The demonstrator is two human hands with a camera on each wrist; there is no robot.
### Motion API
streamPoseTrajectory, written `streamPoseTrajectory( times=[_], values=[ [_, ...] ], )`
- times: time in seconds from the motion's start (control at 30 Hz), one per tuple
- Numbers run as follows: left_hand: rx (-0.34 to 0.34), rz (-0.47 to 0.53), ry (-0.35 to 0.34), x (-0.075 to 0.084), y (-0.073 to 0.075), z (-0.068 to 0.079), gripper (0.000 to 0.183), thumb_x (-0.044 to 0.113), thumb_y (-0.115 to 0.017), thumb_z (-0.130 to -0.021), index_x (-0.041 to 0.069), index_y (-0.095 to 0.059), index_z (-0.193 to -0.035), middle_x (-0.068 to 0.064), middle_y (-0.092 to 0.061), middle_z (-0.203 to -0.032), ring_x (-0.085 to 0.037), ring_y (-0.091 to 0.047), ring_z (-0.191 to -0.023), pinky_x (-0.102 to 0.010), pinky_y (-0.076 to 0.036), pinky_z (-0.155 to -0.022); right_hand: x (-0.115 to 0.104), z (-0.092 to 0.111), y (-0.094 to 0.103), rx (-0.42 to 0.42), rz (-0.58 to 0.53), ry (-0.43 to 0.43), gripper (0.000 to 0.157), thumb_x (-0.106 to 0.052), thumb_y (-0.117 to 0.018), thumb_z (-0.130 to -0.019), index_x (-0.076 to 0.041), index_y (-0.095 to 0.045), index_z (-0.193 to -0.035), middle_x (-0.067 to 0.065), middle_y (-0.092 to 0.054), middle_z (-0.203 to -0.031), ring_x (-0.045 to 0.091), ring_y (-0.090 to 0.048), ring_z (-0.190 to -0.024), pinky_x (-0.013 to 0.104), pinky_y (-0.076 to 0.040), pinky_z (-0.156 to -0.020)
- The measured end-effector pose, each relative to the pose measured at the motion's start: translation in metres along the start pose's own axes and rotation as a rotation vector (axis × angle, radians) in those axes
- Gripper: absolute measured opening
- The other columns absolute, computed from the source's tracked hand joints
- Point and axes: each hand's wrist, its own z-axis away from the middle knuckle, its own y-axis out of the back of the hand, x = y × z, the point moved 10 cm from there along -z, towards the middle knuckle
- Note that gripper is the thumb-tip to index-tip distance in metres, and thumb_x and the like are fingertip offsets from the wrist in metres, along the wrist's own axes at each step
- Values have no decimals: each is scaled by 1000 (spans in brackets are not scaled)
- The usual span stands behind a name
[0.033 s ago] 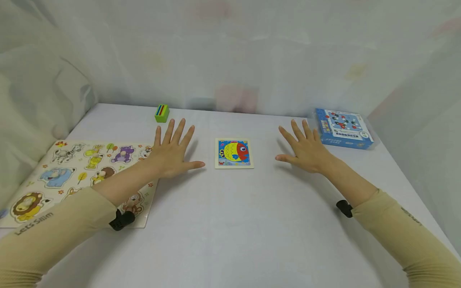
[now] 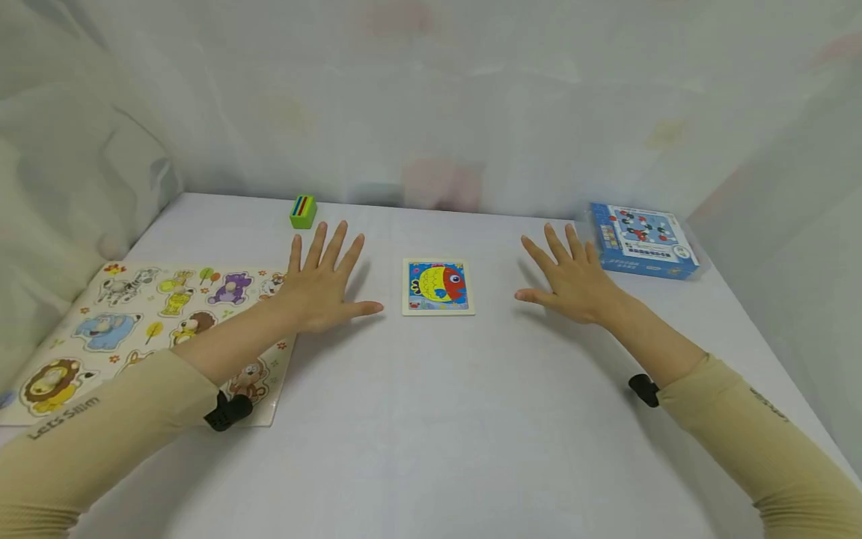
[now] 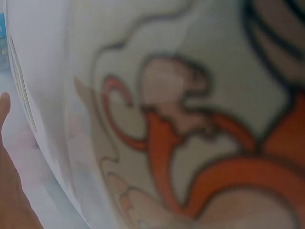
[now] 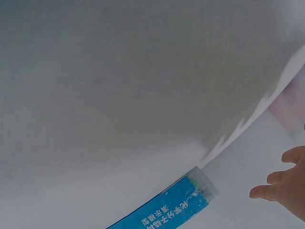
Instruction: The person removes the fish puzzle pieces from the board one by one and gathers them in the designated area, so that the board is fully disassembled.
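Note:
Between the two hands lies a small square fish puzzle [image 2: 438, 287] in a white frame, touched by neither. My left hand [image 2: 319, 288] has its fingers spread, palm down, beside the right edge of a large animal peg puzzle board [image 2: 158, 337]; it holds nothing. The right hand [image 2: 572, 281] is spread the same way, to the right of the fish puzzle and near a blue box [image 2: 643, 243]. In the left wrist view the board's printed monkey [image 3: 167, 143] fills much of the picture. Part of the right hand [image 4: 286, 183] shows in the right wrist view, above the blue box's side [image 4: 167, 207].
A small green block [image 2: 304, 212] with coloured stripes on top stands at the back left of the white table [image 2: 431, 434]. White cloth [image 2: 431, 97] hangs behind the table and at both sides. Black wrist cameras [image 2: 229, 411] sit at the sleeve cuffs.

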Motion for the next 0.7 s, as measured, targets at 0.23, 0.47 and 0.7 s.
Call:
streamPoseTrajectory(
  times=[0.23, 0.47, 0.7],
  values=[
    [-9, 8, 7, 1, 3, 0, 112, 80, -47, -84, 19, 10, -159, -10, 25, -165, -38, 26, -152, -66, 20, -118, 3, 1, 0, -6, -8, -7, 89, -68, -44, -94, -24, -5, -161, 24, 3, -166, 53, 9, -151, 79, -6, -114],
    [-2, 18, 14, -2, 3, 0, 112, 79, -47, -84, 19, 10, -159, -10, 24, -165, -36, 28, -151, -67, 19, -118, 3, -3, 2, 6, -12, -4, 88, -68, -43, -94, -24, -4, -161, 22, 5, -167, 51, 10, -152, 78, -6, -115],
    [32, 35, -19, 7, 10, -9, 110, 77, -48, -86, 19, 10, -159, -9, 23, -166, -33, 28, -151, -64, 16, -121, -7, -11, 7, 18, -9, 20, 88, -67, -43, -95, -22, -7, -161, 22, 3, -167, 50, 5, -153, 74, -8, -118]
  ],
)
